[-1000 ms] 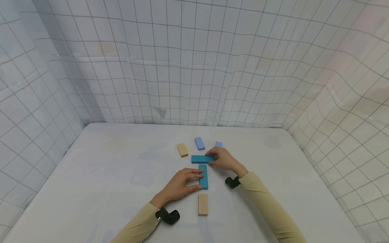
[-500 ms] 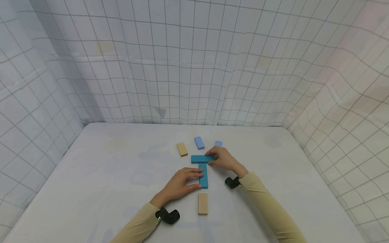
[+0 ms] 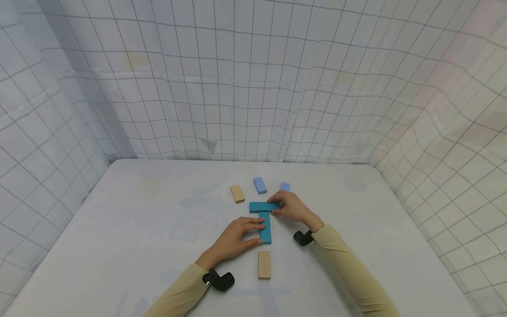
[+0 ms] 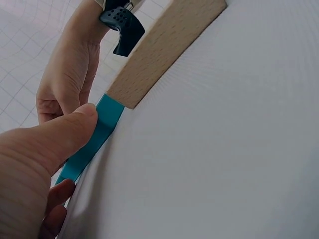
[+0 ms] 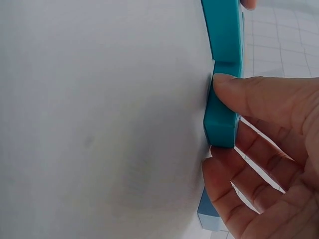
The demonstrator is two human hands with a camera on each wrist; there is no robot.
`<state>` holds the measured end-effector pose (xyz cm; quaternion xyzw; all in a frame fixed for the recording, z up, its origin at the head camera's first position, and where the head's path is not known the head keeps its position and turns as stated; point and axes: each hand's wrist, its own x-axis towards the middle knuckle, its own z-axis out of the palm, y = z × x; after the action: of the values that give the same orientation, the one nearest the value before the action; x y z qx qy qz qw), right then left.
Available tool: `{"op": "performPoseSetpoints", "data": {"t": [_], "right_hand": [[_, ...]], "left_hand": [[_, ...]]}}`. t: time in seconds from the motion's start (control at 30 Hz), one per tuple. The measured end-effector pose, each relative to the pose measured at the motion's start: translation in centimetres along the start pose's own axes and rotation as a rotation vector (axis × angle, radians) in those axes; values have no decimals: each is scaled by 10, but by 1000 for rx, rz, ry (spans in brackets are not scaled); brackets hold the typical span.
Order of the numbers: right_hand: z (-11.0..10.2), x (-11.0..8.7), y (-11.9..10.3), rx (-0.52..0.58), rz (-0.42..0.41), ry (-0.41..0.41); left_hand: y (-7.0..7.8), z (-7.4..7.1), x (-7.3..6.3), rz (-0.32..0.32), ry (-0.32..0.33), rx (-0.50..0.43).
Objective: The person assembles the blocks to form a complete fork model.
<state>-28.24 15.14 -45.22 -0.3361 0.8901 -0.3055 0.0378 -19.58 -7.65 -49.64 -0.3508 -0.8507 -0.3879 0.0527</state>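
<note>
Two teal blocks lie on the white tabletop in a T shape. The crosswise teal block is farther away, and the lengthwise teal block meets its near side. My left hand holds the lengthwise one, with fingertips over its far half and the thumb by its near left corner. In the right wrist view the two teal blocks touch. My right hand pinches the right end of the crosswise block, thumb on its near side; some fingers are partly hidden.
A plain wooden block lies nearer, in line with the lengthwise block. Beyond the T are a yellowish block, a light blue block and a smaller light blue piece close behind the right hand. A grid-patterned curtain surrounds the table.
The lengthwise teal block has slid away from the body under my left hand, closing the small gap to the crosswise block. My right hand has stayed in place.
</note>
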Motion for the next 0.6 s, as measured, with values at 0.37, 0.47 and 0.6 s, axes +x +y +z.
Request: {"op": "performPoseSetpoints", "data": {"t": [0.37, 0.47, 0.6], "right_hand": [[0, 1, 1, -2, 7, -3], [0, 0, 1, 3, 10, -4], [1, 0, 2, 6, 13, -6]], "left_hand": [[-2, 1, 1, 5, 5, 3], [-2, 1, 1, -1, 3, 3], [-2, 1, 1, -10, 0, 2]]}}
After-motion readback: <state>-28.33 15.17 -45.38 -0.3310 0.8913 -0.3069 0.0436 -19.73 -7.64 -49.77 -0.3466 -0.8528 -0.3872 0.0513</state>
